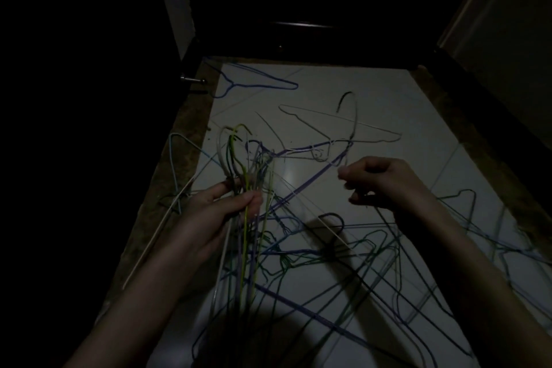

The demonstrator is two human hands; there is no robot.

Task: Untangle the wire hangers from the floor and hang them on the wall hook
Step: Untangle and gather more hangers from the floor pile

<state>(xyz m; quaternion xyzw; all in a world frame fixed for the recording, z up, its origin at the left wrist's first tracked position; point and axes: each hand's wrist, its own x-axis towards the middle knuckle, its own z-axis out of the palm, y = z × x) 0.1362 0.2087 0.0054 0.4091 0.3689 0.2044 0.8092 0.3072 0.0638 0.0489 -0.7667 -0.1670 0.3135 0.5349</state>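
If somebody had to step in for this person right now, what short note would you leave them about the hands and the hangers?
Left hand: grips a bunch of hangers by their necks, hooks pointing up.
Right hand: fingers curled, apparently pinching a thin wire; too dim to be sure.
Tangled pile lies on the white floor below the hands. A blue hanger and a pale hanger lie apart farther off.
Done: several gathered. Left: free the rest, hang all; no wall hook in view.

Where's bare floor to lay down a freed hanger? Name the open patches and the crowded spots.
Bare tile lies at the far end, between the blue hanger and the white hanger. A smaller patch shows right of the right hand, toward the dark border. The tangle crowds the near floor, and the left hand grips a bundle of hangers.
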